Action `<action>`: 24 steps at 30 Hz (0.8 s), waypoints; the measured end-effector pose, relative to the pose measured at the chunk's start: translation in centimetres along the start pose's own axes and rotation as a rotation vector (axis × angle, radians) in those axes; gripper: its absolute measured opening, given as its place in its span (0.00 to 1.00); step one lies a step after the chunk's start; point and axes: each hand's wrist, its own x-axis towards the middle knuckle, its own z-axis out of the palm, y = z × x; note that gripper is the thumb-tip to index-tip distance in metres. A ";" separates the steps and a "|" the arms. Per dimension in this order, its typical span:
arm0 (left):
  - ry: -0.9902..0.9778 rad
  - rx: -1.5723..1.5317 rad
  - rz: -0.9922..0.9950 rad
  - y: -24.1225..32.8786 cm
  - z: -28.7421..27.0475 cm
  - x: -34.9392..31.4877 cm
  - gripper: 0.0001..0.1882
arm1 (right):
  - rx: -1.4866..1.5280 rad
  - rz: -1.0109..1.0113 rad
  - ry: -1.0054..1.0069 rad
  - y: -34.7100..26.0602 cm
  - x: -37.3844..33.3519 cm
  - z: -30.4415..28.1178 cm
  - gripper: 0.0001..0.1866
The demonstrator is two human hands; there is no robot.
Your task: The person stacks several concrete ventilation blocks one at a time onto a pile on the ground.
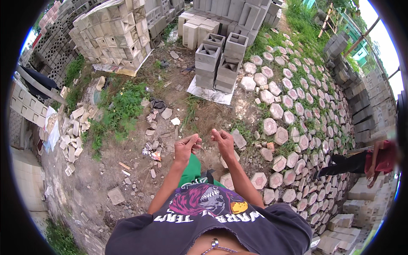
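Observation:
My left hand (188, 148) is raised in front of me with its fingers curled into a pinch. A short gap away, my right hand (223, 140) is closed in much the same way, thumb against the fingers. Whatever either hand holds, if anything, is too thin or hidden to make out. Below them is bare ground strewn with rubble, and green cloth (191, 170) shows beneath my left wrist. Past my hands, a small stack of grey hollow blocks (208, 59) stands on a pale sheet (199, 92).
Hexagonal pavers (281, 135) cover the ground on the right. A person (378, 157) in a red top stands at the far right. Tall block stacks (112, 38) rise at the back left, near weeds (127, 102) and a heap of broken pieces (74, 138).

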 end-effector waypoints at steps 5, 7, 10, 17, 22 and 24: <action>-0.028 0.067 -0.045 0.2 1.3 6.6 0.15 | -0.001 0.041 0.043 0.2 5.6 0.2 0.21; -0.063 0.090 -0.097 1.2 2.1 9.7 0.21 | 0.129 0.007 0.057 0.4 8.5 0.5 0.21; -0.089 0.127 -0.110 2.6 3.1 15.2 0.28 | 0.207 0.027 0.118 -1.1 12.9 1.3 0.18; -0.284 0.281 -0.051 7.9 6.1 26.5 0.40 | 0.171 0.003 0.166 -6.4 22.0 2.6 0.06; -0.548 -0.096 -0.330 12.4 8.4 31.4 0.52 | 0.152 -0.019 0.249 -7.9 26.0 1.0 0.08; -0.703 -0.371 -0.412 13.3 9.1 33.6 0.58 | 0.157 0.008 0.309 -8.5 27.5 0.0 0.08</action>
